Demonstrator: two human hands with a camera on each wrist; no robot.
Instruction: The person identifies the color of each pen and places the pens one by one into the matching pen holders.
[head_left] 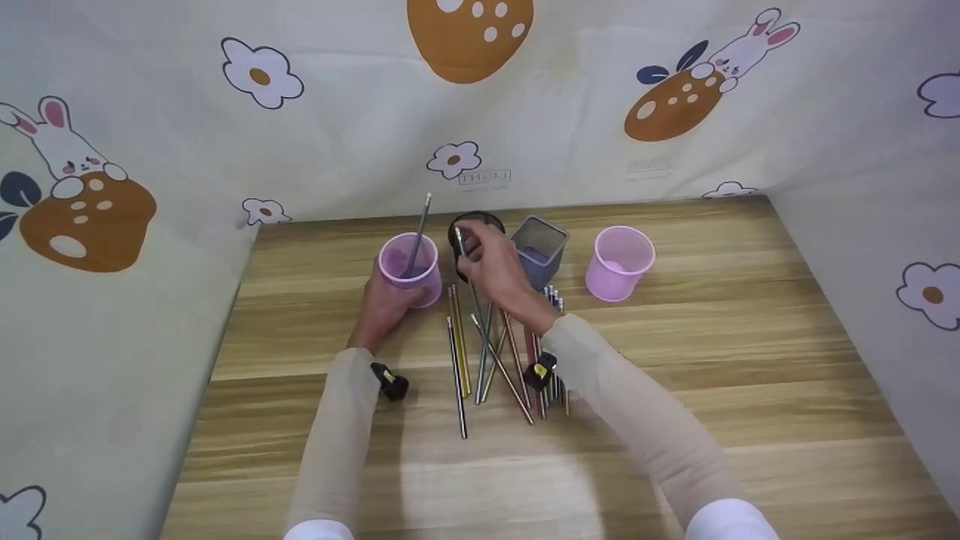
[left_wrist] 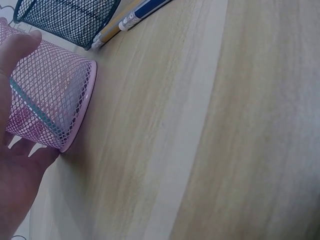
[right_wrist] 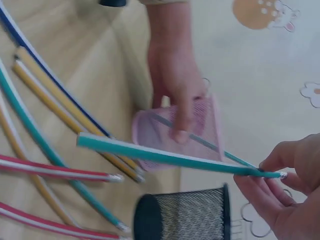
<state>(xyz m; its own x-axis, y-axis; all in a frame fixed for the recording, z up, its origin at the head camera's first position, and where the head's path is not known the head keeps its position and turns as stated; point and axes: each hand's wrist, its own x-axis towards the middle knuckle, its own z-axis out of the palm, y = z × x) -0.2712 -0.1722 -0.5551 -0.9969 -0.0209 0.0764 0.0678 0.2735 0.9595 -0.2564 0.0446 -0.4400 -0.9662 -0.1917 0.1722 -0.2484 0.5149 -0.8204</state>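
Note:
My left hand (head_left: 381, 306) grips a pink mesh pen cup (head_left: 430, 282) at the table's left, thumb across its front. Inside the cup a teal pencil (head_left: 421, 234) leans, its eraser end sticking out above the rim. To the right of that cup, my right hand (head_left: 496, 268) pinches another teal pencil (right_wrist: 165, 157) close to its eraser end. In the right wrist view this pencil's other end points away from the fingers and crosses in front of the pink cup. The right hand partly hides a black round mesh cup (right_wrist: 192, 215).
A grey square mesh cup (head_left: 541, 259) and a second pink cup (head_left: 619, 270) stand farther right. Several loose pencils, including a dark blue one (head_left: 457, 382) and a yellow one (head_left: 460, 345), lie between the arms. Printed fabric (head_left: 360, 135) walls the table's back and sides.

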